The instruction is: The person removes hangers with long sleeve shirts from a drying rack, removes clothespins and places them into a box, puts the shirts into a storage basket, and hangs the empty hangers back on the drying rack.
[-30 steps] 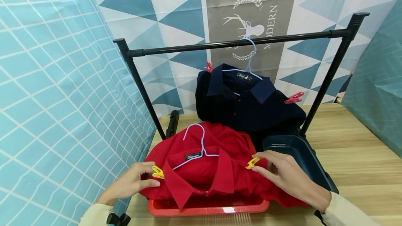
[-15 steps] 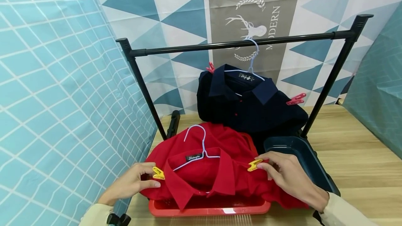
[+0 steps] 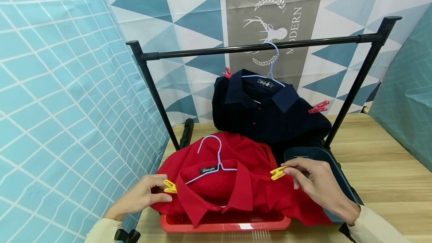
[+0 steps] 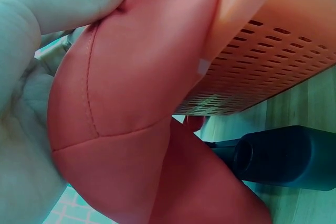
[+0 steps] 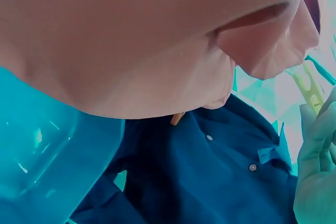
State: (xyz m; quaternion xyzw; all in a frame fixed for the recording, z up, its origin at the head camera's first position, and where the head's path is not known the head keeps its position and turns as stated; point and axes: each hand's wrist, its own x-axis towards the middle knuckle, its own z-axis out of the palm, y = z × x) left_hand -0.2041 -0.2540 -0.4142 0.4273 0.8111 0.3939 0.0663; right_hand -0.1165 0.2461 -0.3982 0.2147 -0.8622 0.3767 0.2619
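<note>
A red collared shirt (image 3: 266, 194) lies over a red basket (image 3: 229, 228), with a pale lilac wire hanger (image 3: 219, 156) inside its collar. My left hand (image 3: 143, 194) grips the shirt's shoulder on the left. Beside those fingertips, a yellow clothespin (image 3: 170, 186) sits on the shoulder cloth. On the other side, my right hand (image 3: 315, 183) pinches a second yellow clothespin (image 3: 278, 173) by one end, above the right shoulder. In the right wrist view this clothespin (image 5: 310, 88) shows close to the edge of the shirt cloth (image 5: 131, 40).
A dark navy shirt (image 3: 263, 119) hangs by a lilac hanger from a black rack bar (image 3: 209, 51), with a pink clothespin (image 3: 318, 107) at its right shoulder and another (image 3: 227, 72) at its left. A dark blue basin (image 3: 303, 153) stands to the right on the wooden table (image 3: 384, 153).
My right hand has drawn its yellow clothespin rightward and up from the red shirt's right shoulder. The left hand keeps its grip in the same place.
</note>
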